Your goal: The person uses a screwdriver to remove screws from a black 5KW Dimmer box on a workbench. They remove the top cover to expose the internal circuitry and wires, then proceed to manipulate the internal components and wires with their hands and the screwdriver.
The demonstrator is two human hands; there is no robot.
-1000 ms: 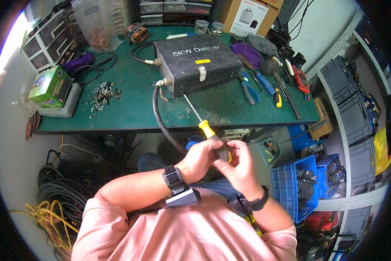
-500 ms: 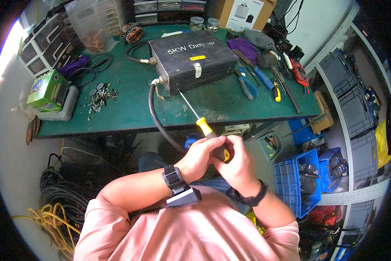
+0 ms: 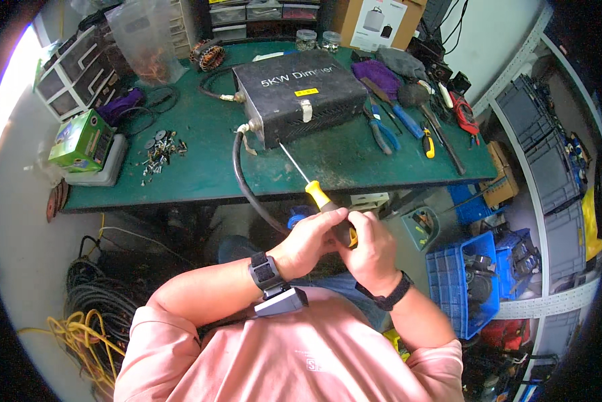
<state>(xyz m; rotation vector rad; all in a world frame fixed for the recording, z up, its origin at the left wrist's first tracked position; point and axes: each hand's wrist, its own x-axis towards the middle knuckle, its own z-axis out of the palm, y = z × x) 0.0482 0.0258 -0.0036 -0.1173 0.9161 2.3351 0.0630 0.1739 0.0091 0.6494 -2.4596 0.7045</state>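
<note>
Clasped the yellow-and-black screwdriver (image 3: 318, 195) between left hand (image 3: 305, 246) and right hand (image 3: 372, 251), pressed together around its handle; held its tip at the lower left corner of the black metal box (image 3: 287, 102).

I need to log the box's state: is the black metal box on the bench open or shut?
Shut, from this view: the black metal box has its top lying flat across, with none of the inside showing.

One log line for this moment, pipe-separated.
left hand: holding screwdriver | right hand: on its handle | tip: at black box, lower front edge | box: on green bench
</note>
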